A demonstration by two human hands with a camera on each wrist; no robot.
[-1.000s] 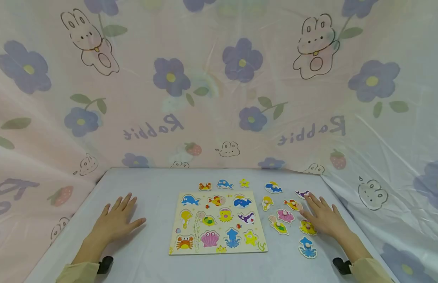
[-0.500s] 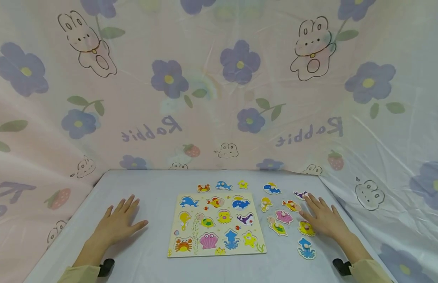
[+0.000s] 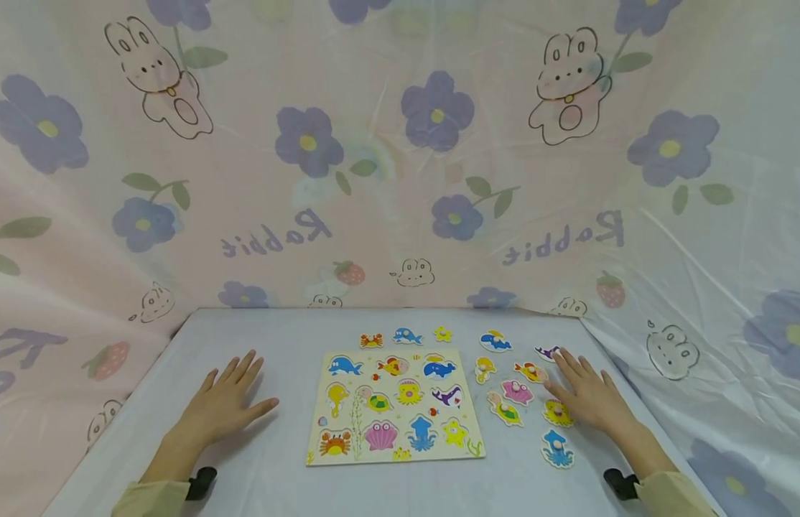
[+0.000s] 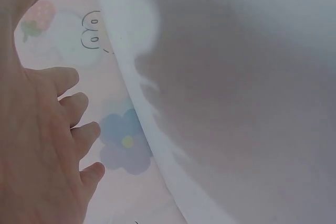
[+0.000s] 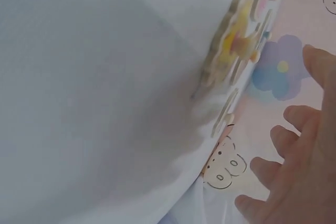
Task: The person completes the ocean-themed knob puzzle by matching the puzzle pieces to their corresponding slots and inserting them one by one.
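Observation:
A cream puzzle board (image 3: 466, 415) printed with sea animals lies flat on the white table. My left hand (image 3: 220, 406) is left of the board, fingers spread and straight, holding nothing; in the left wrist view the hand (image 4: 44, 135) is raised above the cloth. My right hand (image 3: 594, 396) is likewise spread and holds nothing. Its fingers overlap the purple whale piece (image 3: 546, 352) in the head view, and the yellow octopus piece (image 3: 556, 413) lies by its thumb. In the right wrist view the hand (image 5: 304, 156) looks apart from the octopus piece (image 5: 226, 45).
Knobbed pieces lie right of the board: squid (image 3: 558, 451), turtle (image 3: 507, 411), pink shell (image 3: 517, 392), fish (image 3: 529, 371), seahorse (image 3: 484, 370), hatted whale (image 3: 495, 342). Behind it are a crab (image 3: 371, 341), blue whale (image 3: 408, 336) and star (image 3: 442, 334). A printed curtain (image 3: 374, 194) surrounds the table.
My left hand has shifted slightly right, toward the board. The right hand stays almost where it was, and the board and pieces keep their layout. The head view has tilted a little.

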